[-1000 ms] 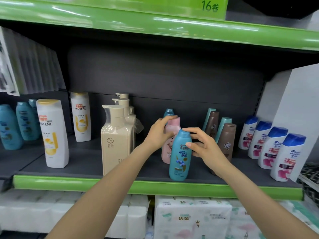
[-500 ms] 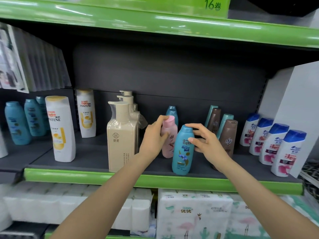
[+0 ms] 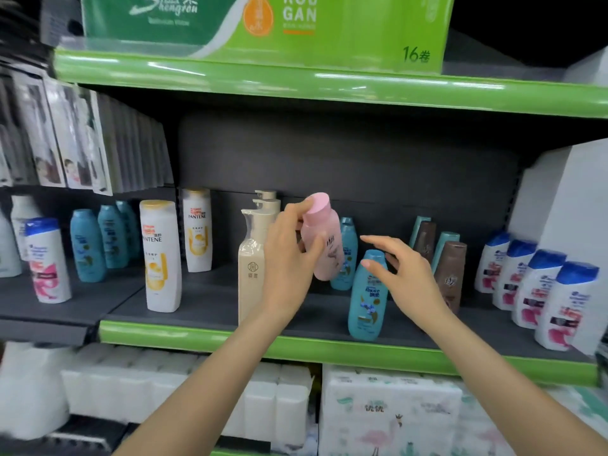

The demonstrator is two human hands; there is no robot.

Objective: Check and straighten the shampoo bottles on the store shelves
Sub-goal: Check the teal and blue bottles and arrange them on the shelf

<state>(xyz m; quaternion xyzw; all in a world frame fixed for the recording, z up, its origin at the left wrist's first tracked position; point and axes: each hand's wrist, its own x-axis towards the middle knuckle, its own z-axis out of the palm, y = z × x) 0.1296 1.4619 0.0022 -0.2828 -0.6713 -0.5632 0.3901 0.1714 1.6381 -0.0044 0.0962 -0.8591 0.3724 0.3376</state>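
My left hand (image 3: 289,258) grips a pink shampoo bottle (image 3: 324,238) and holds it tilted above the dark shelf (image 3: 210,311). My right hand (image 3: 404,274) hovers with fingers spread just right of a teal bottle (image 3: 367,297) that stands upright near the shelf's front edge; whether the fingertips touch it is unclear. A second teal bottle (image 3: 347,255) stands behind the pink one. A cream pump bottle (image 3: 251,264) is directly left of my left hand.
Brown and teal bottles (image 3: 449,271) stand behind my right hand. Several white bottles with blue caps (image 3: 539,287) line the right end. White Pantene bottles (image 3: 161,255) and teal bottles (image 3: 87,245) stand left. Tissue packs (image 3: 388,413) fill the shelf below.
My left hand has lifted the pink bottle off the shelf and tilted it. My right hand has let go of the front teal bottle and opened. The camera moved closer.
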